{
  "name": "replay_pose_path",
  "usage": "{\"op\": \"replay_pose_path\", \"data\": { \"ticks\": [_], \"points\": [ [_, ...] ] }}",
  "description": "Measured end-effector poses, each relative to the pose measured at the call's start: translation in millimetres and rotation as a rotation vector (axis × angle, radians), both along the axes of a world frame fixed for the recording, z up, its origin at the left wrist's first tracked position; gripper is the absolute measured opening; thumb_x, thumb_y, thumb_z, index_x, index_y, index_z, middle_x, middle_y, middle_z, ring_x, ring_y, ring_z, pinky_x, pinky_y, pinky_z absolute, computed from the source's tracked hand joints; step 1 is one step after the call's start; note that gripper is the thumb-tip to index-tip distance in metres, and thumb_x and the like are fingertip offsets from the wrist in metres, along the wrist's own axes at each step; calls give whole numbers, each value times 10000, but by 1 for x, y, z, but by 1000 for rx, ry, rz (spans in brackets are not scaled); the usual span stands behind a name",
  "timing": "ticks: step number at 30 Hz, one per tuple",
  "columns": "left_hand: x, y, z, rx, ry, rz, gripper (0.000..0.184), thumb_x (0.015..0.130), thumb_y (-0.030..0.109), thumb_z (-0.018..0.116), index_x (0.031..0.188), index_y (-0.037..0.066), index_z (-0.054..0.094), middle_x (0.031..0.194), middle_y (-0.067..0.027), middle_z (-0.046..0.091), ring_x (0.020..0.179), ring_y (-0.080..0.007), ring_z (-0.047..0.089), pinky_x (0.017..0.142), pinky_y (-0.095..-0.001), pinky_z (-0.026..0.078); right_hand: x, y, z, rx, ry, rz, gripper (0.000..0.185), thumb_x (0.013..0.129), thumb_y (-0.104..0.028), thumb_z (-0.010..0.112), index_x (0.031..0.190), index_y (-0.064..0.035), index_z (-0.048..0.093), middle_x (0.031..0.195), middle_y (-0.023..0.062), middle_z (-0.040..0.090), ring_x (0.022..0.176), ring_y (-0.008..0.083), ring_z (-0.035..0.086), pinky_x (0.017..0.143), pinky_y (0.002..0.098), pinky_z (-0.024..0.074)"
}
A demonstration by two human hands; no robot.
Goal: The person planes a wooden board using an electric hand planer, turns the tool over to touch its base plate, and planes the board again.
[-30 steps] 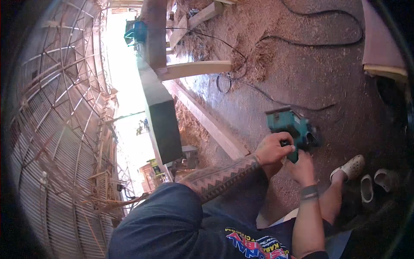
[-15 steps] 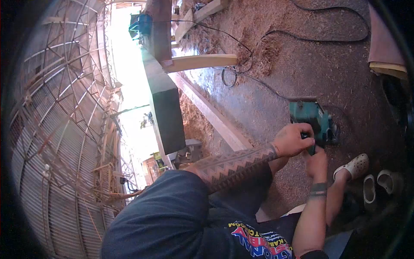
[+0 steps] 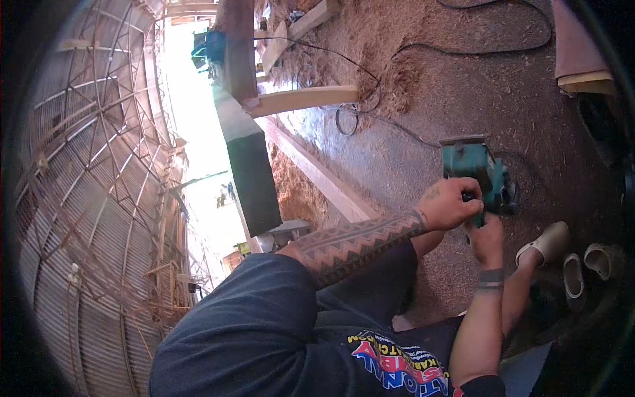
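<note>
There are two hands (image 3: 453, 204), two green tools (image 3: 468, 162) and three clogs (image 3: 549, 242).

2 loose clogs (image 3: 603, 263) lie at the floor's (image 3: 403, 149) near right corner, right of the power tool (image 3: 471, 167); a cord (image 3: 476, 51) loops by the far edge, a plank (image 3: 317, 167) lies by the left edge.

Matt plastic power tool (image 3: 468, 162), smooth wooden beam (image 3: 304, 100), corrugated metal sheeting (image 3: 99, 337).

Dark shirt (image 3: 340, 380): bold print (image 3: 400, 364), partly creased. "TIONAL" legible; "SEMB" and "KABA" likely; smallest lines unreadable.
</note>
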State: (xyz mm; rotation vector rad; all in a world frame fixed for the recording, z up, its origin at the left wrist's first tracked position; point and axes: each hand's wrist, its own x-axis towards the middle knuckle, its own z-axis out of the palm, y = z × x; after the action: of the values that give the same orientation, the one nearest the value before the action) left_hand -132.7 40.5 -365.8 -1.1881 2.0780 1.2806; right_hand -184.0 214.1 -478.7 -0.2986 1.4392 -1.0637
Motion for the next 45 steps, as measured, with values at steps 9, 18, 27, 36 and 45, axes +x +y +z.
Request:
{"op": "replay_pose_path", "data": {
  "ticks": [9,18,27,36,45],
  "points": [
    [-2,3,1,-18,-6,-30,286,934,296,773,1062,42,746,955,-191,751,946,-305,769,875,-444,594,-7,2,6,46,7,66,377,952,-343,858,1097,-3,783,1008,208,808,905,365,768,838,469,575],
    [0,2,-1,-22,-20,-34,271,938,294,764,1060,52,747,963,-195,753,950,-322,769,882,-454,597,-1,0,2,-73,-20,-54,439,944,-409,866,1087,-3,784,1006,223,807,923,400,779,841,489,576],
    [0,2,2,5,-27,11,261,937,284,761,1059,54,751,989,-199,758,972,-322,772,885,-455,601,-5,-2,5,14,10,38,431,943,-391,862,1015,22,763,938,251,776,898,453,764,813,493,578],
    [-7,-4,61,-7,58,56,247,981,276,763,1050,39,757,920,-169,753,892,-266,756,830,-421,597,-23,32,54,-152,221,243,534,848,-424,915,1179,-37,756,1087,224,802,988,453,772,856,517,598],
    [68,-17,199,36,388,551,457,979,197,816,1368,76,611,1118,-107,685,1000,-194,675,862,-373,563,-114,28,317,-289,418,126,683,822,-370,939,1301,58,705,1064,210,811,950,332,801,857,440,620]
  ]
}}
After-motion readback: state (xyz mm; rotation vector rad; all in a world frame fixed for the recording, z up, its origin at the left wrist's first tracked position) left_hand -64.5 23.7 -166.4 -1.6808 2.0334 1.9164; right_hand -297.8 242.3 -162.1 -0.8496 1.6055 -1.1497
